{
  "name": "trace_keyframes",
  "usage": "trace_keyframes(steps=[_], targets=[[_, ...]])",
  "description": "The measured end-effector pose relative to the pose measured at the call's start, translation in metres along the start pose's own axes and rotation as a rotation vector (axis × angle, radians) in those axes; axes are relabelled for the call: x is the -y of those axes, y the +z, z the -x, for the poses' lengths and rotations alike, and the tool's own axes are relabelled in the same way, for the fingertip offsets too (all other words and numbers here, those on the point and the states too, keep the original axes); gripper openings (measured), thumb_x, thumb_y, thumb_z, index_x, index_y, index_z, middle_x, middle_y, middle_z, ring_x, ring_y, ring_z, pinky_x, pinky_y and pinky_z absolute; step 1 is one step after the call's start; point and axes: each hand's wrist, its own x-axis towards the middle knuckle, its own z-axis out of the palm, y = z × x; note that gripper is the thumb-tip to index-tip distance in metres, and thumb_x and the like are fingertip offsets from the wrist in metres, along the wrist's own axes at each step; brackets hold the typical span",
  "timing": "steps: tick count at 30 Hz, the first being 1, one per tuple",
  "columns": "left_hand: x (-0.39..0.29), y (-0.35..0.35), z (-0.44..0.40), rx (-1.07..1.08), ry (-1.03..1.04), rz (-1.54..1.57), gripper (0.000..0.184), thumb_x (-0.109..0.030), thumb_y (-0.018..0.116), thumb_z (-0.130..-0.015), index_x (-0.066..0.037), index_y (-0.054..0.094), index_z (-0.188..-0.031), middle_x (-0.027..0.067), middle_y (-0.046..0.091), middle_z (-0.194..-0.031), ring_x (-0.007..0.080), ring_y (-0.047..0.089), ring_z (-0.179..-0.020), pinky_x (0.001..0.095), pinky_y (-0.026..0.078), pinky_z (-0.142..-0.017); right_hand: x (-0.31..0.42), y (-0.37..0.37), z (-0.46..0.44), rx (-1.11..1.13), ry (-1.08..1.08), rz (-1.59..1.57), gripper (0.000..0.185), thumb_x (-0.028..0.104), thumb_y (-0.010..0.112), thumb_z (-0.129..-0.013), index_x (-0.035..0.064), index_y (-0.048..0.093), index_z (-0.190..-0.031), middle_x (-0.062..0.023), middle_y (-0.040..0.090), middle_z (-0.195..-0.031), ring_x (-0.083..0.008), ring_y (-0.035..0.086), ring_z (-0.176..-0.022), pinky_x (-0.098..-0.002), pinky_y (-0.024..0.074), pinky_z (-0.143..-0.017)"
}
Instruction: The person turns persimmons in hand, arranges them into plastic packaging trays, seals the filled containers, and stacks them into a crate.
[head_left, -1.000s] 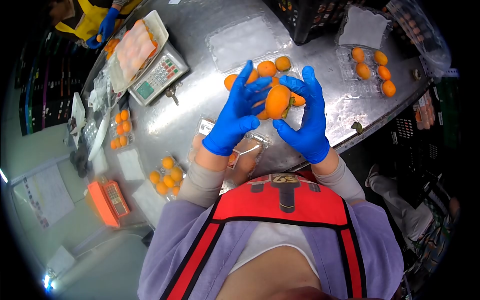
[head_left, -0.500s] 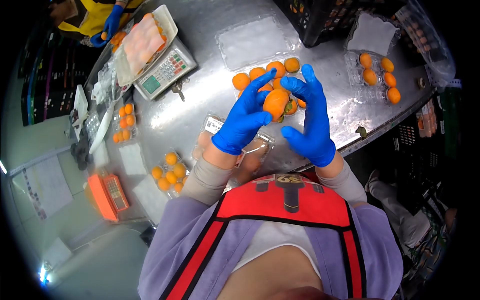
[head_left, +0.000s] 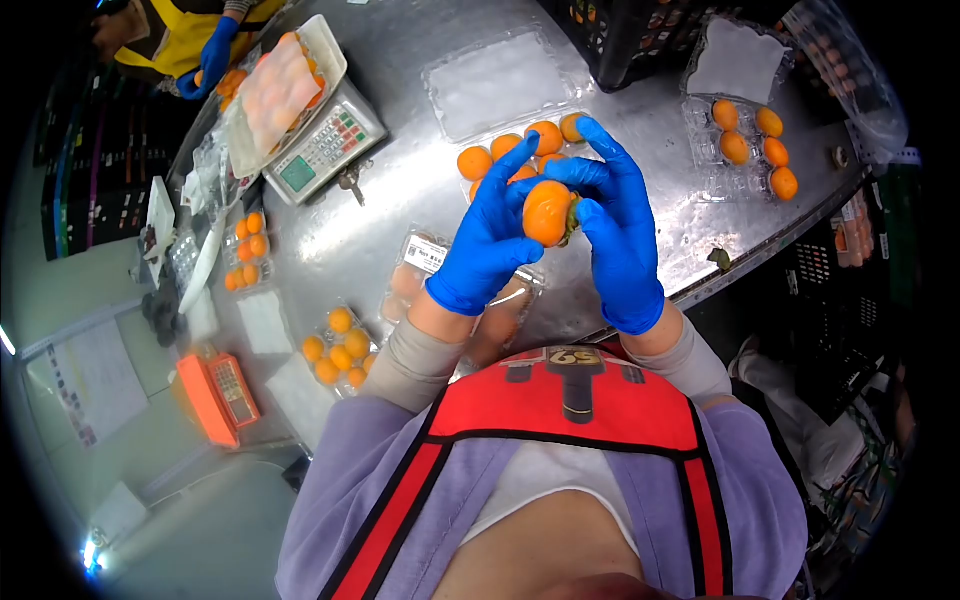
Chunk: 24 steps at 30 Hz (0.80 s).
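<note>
A glossy, round orange fruit (head_left: 546, 212) is held by the blue-gloved left hand (head_left: 484, 240), the blue-gloved right hand (head_left: 622, 240) curled at its leafy green cap (head_left: 572, 222), grip unclear, above a shiny grey metal desk (head_left: 345, 245) where more orange fruits (head_left: 475, 163) are laid.

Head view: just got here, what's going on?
A person in blue gloves has an orange fruit in the left hand, with the right hand at its leafy end. Just beyond the hands, more of the fruit sits in an open clear pack. A loaded tray rests on the scale; a co-worker's gloved hand is at the far upper left.
</note>
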Motion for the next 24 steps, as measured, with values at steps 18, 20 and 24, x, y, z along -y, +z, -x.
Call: trace_keyframes(steps=[18,20,24], targets=[[-0.012,-0.004,0.003,-0.094,0.387,-0.627,0.097,-0.005,0.077,-0.063,-0.007,0.022,-0.143,0.0104,0.033,-0.143,0.021,0.049,-0.117,0.0365,0.038,-0.102,0.009,-0.002,0.016,-0.051,-0.396,0.622,0.045,0.006,0.059,-0.079,-0.0029,0.049,-0.123,-0.0168,0.057,-0.118,-0.0269,0.056,-0.106,-0.0349,0.045,-0.088],[-0.012,-0.005,0.002,-0.08,0.393,-0.639,0.096,-0.004,0.077,-0.063,-0.007,0.022,-0.143,0.0104,0.027,-0.146,0.0215,0.048,-0.118,0.0367,0.038,-0.102,0.012,-0.003,0.017,-0.016,-0.378,0.625,0.047,0.01,0.061,-0.08,-0.0035,0.049,-0.123,-0.0167,0.056,-0.12,-0.027,0.055,-0.108,-0.0357,0.0439,-0.089],[-0.013,-0.008,0.003,-0.079,0.387,-0.75,0.094,-0.002,0.077,-0.064,-0.006,0.024,-0.142,0.0116,0.028,-0.147,0.0225,0.047,-0.12,0.0366,0.038,-0.103,0.012,-0.002,0.008,0.063,-0.432,0.752,0.052,0.015,0.062,-0.081,-0.0039,0.047,-0.127,-0.0164,0.056,-0.122,-0.0279,0.054,-0.108,-0.0365,0.0425,-0.091]])
